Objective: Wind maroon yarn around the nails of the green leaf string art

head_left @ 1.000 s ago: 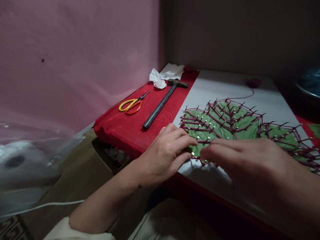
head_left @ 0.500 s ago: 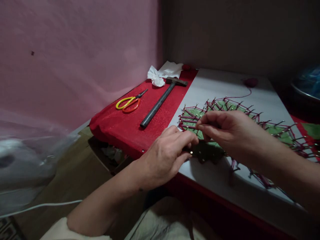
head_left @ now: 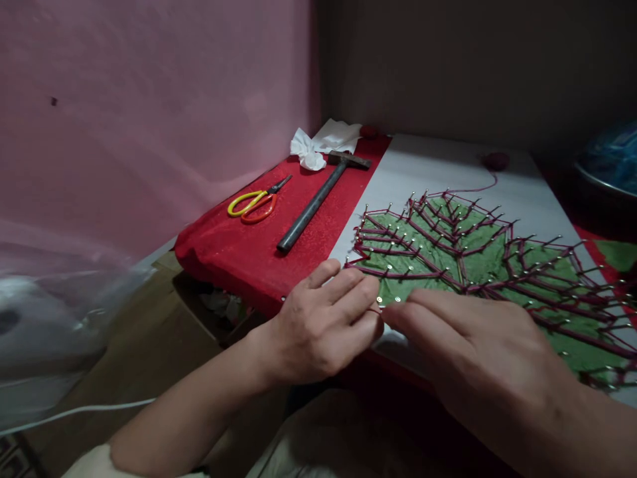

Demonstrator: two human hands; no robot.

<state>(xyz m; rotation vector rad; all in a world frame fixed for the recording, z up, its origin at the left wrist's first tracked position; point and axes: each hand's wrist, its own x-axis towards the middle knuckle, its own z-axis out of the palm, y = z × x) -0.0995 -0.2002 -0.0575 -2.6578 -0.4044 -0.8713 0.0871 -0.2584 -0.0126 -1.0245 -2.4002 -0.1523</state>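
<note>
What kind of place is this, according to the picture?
Probably a home craft corner: a string-art board with nails and dark red thread, a hammer and scissors on a red cloth.

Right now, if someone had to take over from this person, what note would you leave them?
Left hand: fingertips at the near left corner of the leaf pattern, touching the dark red thread.
Right hand: fingertips meet the left ones at the same corner nails; grip on the thread unclear.
Done: thread strung over most nails.
Left: near edge nails look bare.
Hammer and scissors lie on the red cloth.
</note>
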